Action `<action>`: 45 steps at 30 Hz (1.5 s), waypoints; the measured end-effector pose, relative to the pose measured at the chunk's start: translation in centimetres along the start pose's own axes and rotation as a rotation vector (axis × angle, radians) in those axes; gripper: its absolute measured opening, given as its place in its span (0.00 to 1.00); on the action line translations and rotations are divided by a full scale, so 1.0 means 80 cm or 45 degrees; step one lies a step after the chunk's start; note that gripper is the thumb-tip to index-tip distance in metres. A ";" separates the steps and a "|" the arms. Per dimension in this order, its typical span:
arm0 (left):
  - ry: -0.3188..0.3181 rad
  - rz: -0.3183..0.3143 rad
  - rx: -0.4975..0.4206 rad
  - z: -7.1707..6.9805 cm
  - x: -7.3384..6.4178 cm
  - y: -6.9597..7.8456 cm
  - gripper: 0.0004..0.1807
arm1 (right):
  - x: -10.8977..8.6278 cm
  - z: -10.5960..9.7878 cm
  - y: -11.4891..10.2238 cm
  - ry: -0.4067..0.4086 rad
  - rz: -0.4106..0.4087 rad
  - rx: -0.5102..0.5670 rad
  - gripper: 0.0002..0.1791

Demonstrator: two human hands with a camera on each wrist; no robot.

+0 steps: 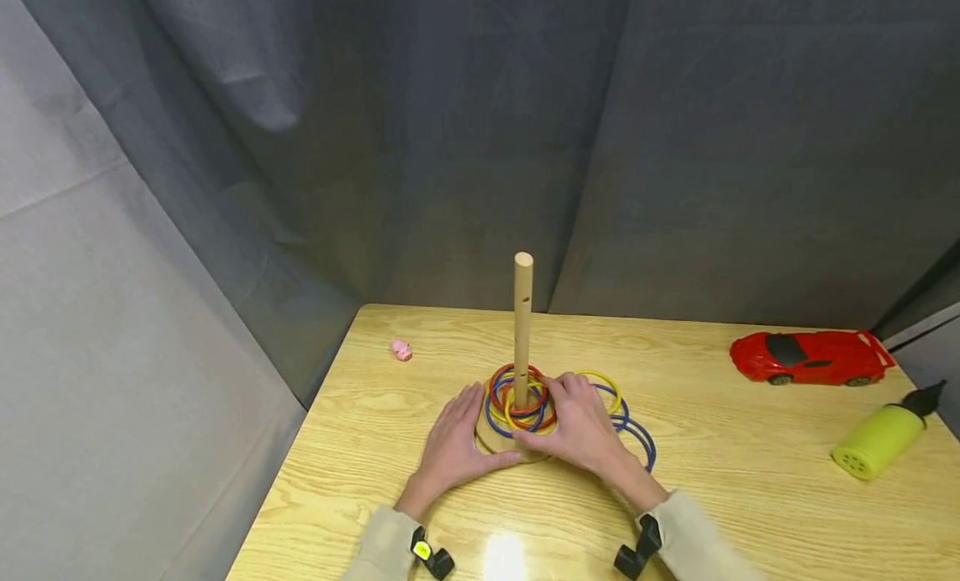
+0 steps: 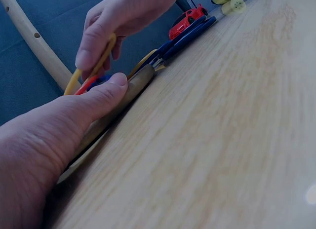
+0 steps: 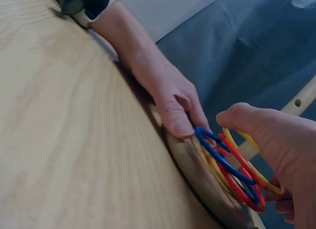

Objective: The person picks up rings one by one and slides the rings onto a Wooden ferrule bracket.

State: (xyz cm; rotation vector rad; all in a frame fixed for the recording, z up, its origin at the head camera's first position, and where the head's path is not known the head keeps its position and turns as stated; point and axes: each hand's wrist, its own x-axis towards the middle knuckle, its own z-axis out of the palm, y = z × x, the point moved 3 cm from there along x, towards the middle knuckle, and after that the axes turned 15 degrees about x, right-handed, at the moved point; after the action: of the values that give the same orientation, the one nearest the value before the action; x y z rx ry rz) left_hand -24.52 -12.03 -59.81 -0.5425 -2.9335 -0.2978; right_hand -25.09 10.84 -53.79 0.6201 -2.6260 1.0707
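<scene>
The wooden base (image 1: 491, 439) is steadied on the table (image 1: 712, 481) by the left hand (image 1: 457, 443), its fingers laid straight along the left rim. A yellow ring (image 2: 73, 83), which appears to encircle the post (image 1: 522, 323) low down, is pinched by thumb and fingers of the right hand (image 1: 581, 423). The ring is best kept level, without snagging the other rings (image 3: 215, 153), the base being pressed flat.
</scene>
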 end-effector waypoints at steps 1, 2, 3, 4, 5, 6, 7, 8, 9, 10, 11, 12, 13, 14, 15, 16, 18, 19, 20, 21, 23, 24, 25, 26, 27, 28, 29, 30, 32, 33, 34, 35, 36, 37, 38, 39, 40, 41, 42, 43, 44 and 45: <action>0.006 0.003 0.001 0.000 0.000 0.000 0.74 | -0.001 0.003 0.000 -0.001 -0.001 -0.019 0.56; 0.010 0.006 0.003 -0.001 0.000 0.000 0.74 | -0.003 0.005 -0.001 0.001 -0.005 -0.035 0.56; 0.014 0.008 0.004 -0.001 0.000 0.000 0.74 | -0.004 0.007 -0.002 0.001 -0.010 -0.056 0.56; 0.020 0.012 0.008 -0.001 0.000 0.000 0.73 | -0.005 0.010 -0.003 -0.003 -0.011 -0.072 0.56; 0.024 0.015 0.013 -0.001 0.000 0.000 0.73 | -0.006 0.011 -0.004 -0.006 -0.013 -0.088 0.57; 0.025 0.017 0.016 -0.002 0.000 0.000 0.73 | -0.008 0.013 -0.005 -0.009 -0.015 -0.100 0.57; 0.027 0.018 0.016 -0.002 0.000 0.000 0.73 | -0.009 0.014 -0.005 -0.014 -0.015 -0.109 0.58; 0.024 0.017 0.018 -0.002 0.000 0.000 0.73 | -0.010 0.015 -0.006 -0.017 -0.016 -0.113 0.59; 0.021 0.015 0.019 -0.002 0.001 0.000 0.74 | -0.012 0.015 -0.007 -0.021 -0.015 -0.120 0.59; 0.021 0.015 0.019 -0.002 0.001 0.000 0.74 | -0.013 0.015 -0.007 -0.026 -0.009 -0.114 0.60; 0.018 0.014 0.018 -0.002 0.001 0.000 0.74 | -0.014 0.014 -0.008 -0.027 -0.005 -0.107 0.61; 0.017 0.013 0.015 -0.002 0.001 0.001 0.74 | -0.015 0.013 -0.008 -0.029 0.000 -0.098 0.61; 0.018 0.013 0.014 -0.002 0.001 0.001 0.74 | -0.016 0.012 -0.009 -0.029 0.004 -0.086 0.61; 0.016 0.011 0.012 -0.002 0.001 0.001 0.74 | -0.016 0.011 -0.009 -0.029 0.006 -0.076 0.61; 0.019 0.009 0.007 -0.002 0.001 0.001 0.74 | -0.017 0.009 -0.010 -0.028 0.008 -0.067 0.61; 0.022 0.008 0.002 -0.003 0.001 0.001 0.74 | -0.017 0.006 -0.010 -0.024 0.010 -0.053 0.61; 0.023 0.004 -0.009 -0.003 0.001 0.001 0.75 | -0.018 0.000 -0.010 -0.004 0.006 -0.027 0.59; 0.019 0.000 -0.014 -0.003 0.001 0.002 0.75 | -0.018 -0.004 -0.009 0.009 0.005 -0.012 0.58; 0.015 -0.001 -0.017 -0.003 0.001 0.002 0.75 | -0.018 -0.008 -0.007 0.027 0.002 -0.004 0.57; 0.013 0.000 -0.018 -0.003 0.001 0.002 0.75 | -0.017 -0.012 -0.005 0.042 0.005 0.011 0.56; 0.005 0.003 -0.018 -0.002 0.001 0.002 0.74 | -0.015 -0.022 0.001 0.068 0.020 0.036 0.53; 0.001 0.007 -0.014 -0.002 0.001 0.001 0.74 | -0.014 -0.028 0.004 0.075 0.034 0.047 0.53; -0.001 0.009 -0.013 -0.002 0.001 0.001 0.74 | -0.013 -0.033 0.008 0.075 0.055 0.050 0.52; -0.004 0.009 -0.014 -0.001 0.001 0.000 0.74 | -0.012 -0.039 0.012 0.078 0.076 0.053 0.52; -0.007 0.008 -0.015 -0.001 0.001 0.000 0.74 | -0.010 -0.044 0.015 0.075 0.102 0.059 0.52; -0.012 0.005 -0.016 0.000 0.001 -0.001 0.74 | -0.009 -0.049 0.020 0.074 0.123 0.059 0.52; -0.014 0.003 -0.018 0.001 0.000 -0.002 0.74 | -0.009 -0.054 0.025 0.074 0.145 0.060 0.52; -0.016 0.002 -0.019 0.001 0.000 -0.002 0.75 | -0.008 -0.058 0.029 0.076 0.161 0.061 0.52; -0.014 0.005 -0.021 0.001 0.000 -0.002 0.75 | -0.007 -0.064 0.039 0.080 0.190 0.059 0.53; -0.011 0.007 -0.018 0.001 0.000 -0.002 0.75 | -0.007 -0.066 0.043 0.081 0.200 0.060 0.54; -0.002 0.012 -0.016 0.001 0.000 -0.002 0.75 | -0.007 -0.068 0.048 0.080 0.209 0.065 0.54; 0.006 0.016 -0.013 0.000 0.000 -0.001 0.74 | -0.007 -0.070 0.052 0.079 0.219 0.071 0.55; 0.013 0.019 -0.010 -0.001 0.000 0.000 0.74 | -0.006 -0.072 0.054 0.077 0.225 0.080 0.55; 0.019 0.022 -0.009 -0.002 0.000 0.000 0.74 | -0.007 -0.073 0.057 0.074 0.235 0.091 0.55; 0.022 0.023 -0.009 -0.002 0.000 0.000 0.74 | -0.007 -0.075 0.060 0.072 0.241 0.100 0.56; 0.024 0.023 -0.008 -0.003 0.000 0.000 0.74 | -0.007 -0.076 0.061 0.070 0.246 0.109 0.56; 0.027 0.026 -0.009 -0.003 0.000 0.001 0.74 | -0.007 -0.078 0.063 0.067 0.252 0.117 0.57; 0.026 0.025 -0.009 -0.004 0.000 0.001 0.74 | -0.007 -0.079 0.064 0.070 0.256 0.122 0.57; 0.028 0.026 -0.008 -0.003 0.000 0.001 0.74 | -0.008 -0.080 0.066 0.070 0.260 0.126 0.57; 0.029 0.028 -0.009 -0.003 0.000 0.001 0.74 | -0.008 -0.080 0.068 0.070 0.266 0.127 0.58; 0.030 0.028 -0.010 -0.003 0.000 0.001 0.74 | -0.008 -0.080 0.070 0.069 0.271 0.127 0.58; 0.032 0.029 -0.011 -0.003 -0.001 0.001 0.74 | -0.008 -0.081 0.072 0.066 0.278 0.127 0.58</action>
State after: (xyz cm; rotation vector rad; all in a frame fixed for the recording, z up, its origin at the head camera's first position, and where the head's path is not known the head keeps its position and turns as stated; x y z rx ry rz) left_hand -24.43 -12.05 -59.55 -0.5692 -2.9011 -0.3124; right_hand -26.83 19.31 -53.02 0.3245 -2.6541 1.2678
